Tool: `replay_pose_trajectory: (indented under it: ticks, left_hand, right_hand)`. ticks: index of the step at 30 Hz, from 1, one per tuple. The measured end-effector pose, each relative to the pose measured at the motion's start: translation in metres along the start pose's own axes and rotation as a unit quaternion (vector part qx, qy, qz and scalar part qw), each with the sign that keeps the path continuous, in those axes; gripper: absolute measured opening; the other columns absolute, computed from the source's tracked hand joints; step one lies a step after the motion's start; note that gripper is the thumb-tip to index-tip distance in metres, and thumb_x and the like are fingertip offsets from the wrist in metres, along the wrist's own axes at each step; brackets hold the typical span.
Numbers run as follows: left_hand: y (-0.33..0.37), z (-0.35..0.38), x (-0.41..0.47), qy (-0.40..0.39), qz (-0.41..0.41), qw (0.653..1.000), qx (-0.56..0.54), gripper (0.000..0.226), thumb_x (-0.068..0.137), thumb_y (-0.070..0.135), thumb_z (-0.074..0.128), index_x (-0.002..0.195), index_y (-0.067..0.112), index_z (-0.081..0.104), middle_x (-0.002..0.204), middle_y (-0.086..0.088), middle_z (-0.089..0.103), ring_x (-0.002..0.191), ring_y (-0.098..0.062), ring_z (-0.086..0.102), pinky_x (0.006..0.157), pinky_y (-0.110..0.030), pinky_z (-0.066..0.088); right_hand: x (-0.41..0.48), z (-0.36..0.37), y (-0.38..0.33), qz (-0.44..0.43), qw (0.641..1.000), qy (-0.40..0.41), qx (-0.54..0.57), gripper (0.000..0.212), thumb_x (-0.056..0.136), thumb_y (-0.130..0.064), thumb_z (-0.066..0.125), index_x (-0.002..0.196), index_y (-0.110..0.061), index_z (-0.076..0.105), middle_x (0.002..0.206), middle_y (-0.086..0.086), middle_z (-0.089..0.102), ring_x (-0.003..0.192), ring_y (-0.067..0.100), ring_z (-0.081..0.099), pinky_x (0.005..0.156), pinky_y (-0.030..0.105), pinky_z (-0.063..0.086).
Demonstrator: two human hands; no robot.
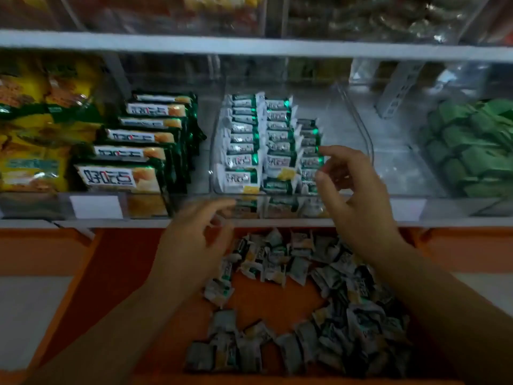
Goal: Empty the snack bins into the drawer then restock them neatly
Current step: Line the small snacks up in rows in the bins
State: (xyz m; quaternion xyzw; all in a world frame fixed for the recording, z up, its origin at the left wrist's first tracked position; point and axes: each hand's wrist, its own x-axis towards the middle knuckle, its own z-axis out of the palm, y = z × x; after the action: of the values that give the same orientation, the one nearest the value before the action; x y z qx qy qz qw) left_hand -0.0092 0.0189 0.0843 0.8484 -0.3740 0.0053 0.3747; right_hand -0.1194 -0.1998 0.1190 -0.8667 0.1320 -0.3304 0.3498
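Evidently the restocking half of the job is under way. The right hand's fingers (333,152) are curving over the near end of the third row (309,151) of small white-and-green packets, thumb and forefinger standing apart on either side of a packet; blur is hiding whether they are actually pinching it. The right hand (352,190) itself is hanging over the front lip of the clear bin (358,120). The left hand (194,237) is hovering lower, just in front of the bin, with its fingers loosely curled and nothing plainly in them.

Inside the bin two full rows (244,140) are standing on edge beside the shorter third one, and the right side of the bin is showing bare plastic. Below, the orange drawer (133,259) is lying open with a loose heap of the same packets (333,315) in it.

Judging from this, the next move is calling for a hand to dip into the drawer, lift a packet and seat it upright, facing the same way, at the front of the short row. Larger green bars (138,151) are filling the bin on the left.
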Motion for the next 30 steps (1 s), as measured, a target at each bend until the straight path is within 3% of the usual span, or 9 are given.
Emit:
replay_pose_trajectory:
  ticks: [2,5,7,11,13,17,23,27,30]
  left_hand:
    - [-0.009,0.028,-0.025,-0.176,-0.040,0.984,-0.005,0.029,0.093,0.032,0.062,0.121,0.041,0.057,0.108,0.022,0.055,0.095,0.005,0.054,0.073,-0.007,0.040]
    - [-0.040,0.079,-0.052,-0.354,-0.090,0.931,0.023,0.035,0.095,0.032,0.061,0.130,0.034,0.056,0.127,0.014,0.057,0.104,0.001,0.055,0.085,-0.016,0.046]
    - [-0.056,0.111,-0.061,-0.394,-0.127,0.910,0.022,0.035,0.098,0.027,0.058,0.133,0.026,0.054,0.134,0.005,0.056,0.113,-0.010,0.055,0.096,-0.028,0.047]
    - [-0.071,0.170,-0.070,-0.450,-0.179,0.875,0.005,0.033,0.099,0.024,0.057,0.130,0.016,0.056,0.130,-0.005,0.057,0.111,-0.021,0.056,0.096,-0.037,0.047]
    - [-0.075,0.193,-0.073,-0.506,-0.169,0.846,0.019,0.040,0.098,0.027,0.058,0.135,0.012,0.052,0.136,-0.008,0.055,0.116,-0.023,0.055,0.096,-0.034,0.046]
    - [-0.083,0.230,-0.079,-0.587,-0.148,0.794,0.055,0.048,0.097,0.026,0.058,0.141,0.011,0.046,0.144,-0.011,0.047,0.125,-0.027,0.049,0.096,-0.029,0.041]
    - [-0.102,0.261,-0.081,-0.589,-0.062,0.795,0.133,0.065,0.094,0.038,0.061,0.151,0.025,0.032,0.156,-0.005,0.026,0.140,-0.032,0.023,0.110,-0.035,0.026]
    - [-0.118,0.267,-0.080,-0.590,-0.101,0.794,0.104,0.069,0.089,0.032,0.069,0.149,0.023,0.035,0.153,-0.009,0.026,0.138,-0.032,0.026,0.112,-0.035,0.028]
    - [-0.125,0.267,-0.084,-0.591,-0.112,0.791,0.110,0.075,0.082,0.031,0.077,0.147,0.020,0.040,0.150,-0.012,0.030,0.136,-0.032,0.031,0.110,-0.033,0.030]
  right_hand:
    - [-0.047,0.000,0.024,0.055,0.992,-0.116,-0.014,0.031,0.096,-0.022,0.056,0.124,-0.030,0.049,0.097,-0.010,0.052,0.084,0.005,0.055,0.070,0.016,0.046]
    - [-0.103,0.005,0.095,0.206,0.919,-0.320,-0.107,0.043,0.097,-0.036,0.052,0.138,-0.039,0.039,0.127,-0.008,0.045,0.108,0.013,0.055,0.086,0.025,0.047]
    - [-0.129,0.004,0.145,0.285,0.859,-0.393,-0.164,0.050,0.098,-0.038,0.050,0.145,-0.035,0.032,0.147,0.002,0.031,0.122,0.023,0.049,0.095,0.030,0.042]
    - [-0.174,0.003,0.217,0.342,0.789,-0.450,-0.241,0.068,0.088,-0.062,0.050,0.140,-0.019,0.043,0.137,0.017,0.044,0.113,0.033,0.046,0.090,0.033,0.037]
    - [-0.183,0.004,0.234,0.360,0.767,-0.481,-0.224,0.084,0.081,-0.069,0.056,0.147,-0.020,0.034,0.144,0.017,0.033,0.124,0.034,0.038,0.102,0.040,0.039]
    - [-0.175,0.012,0.245,0.247,0.757,-0.530,-0.292,0.081,0.083,-0.058,0.062,0.150,-0.026,0.027,0.148,0.012,0.022,0.135,0.033,0.031,0.105,0.044,0.040]
    - [-0.180,0.050,0.232,0.116,0.771,-0.589,-0.215,0.064,0.091,-0.038,0.063,0.144,-0.013,0.038,0.144,0.011,0.031,0.130,0.028,0.035,0.106,0.035,0.035]
    - [-0.187,0.078,0.237,0.106,0.702,-0.668,-0.221,0.094,0.082,-0.055,0.067,0.154,-0.021,0.016,0.159,0.009,0.014,0.145,0.031,0.012,0.118,0.039,0.012]
    - [-0.193,0.091,0.238,0.101,0.665,-0.689,-0.270,0.107,0.073,-0.067,0.067,0.154,-0.024,0.012,0.158,0.008,0.016,0.144,0.030,0.014,0.118,0.042,0.009]
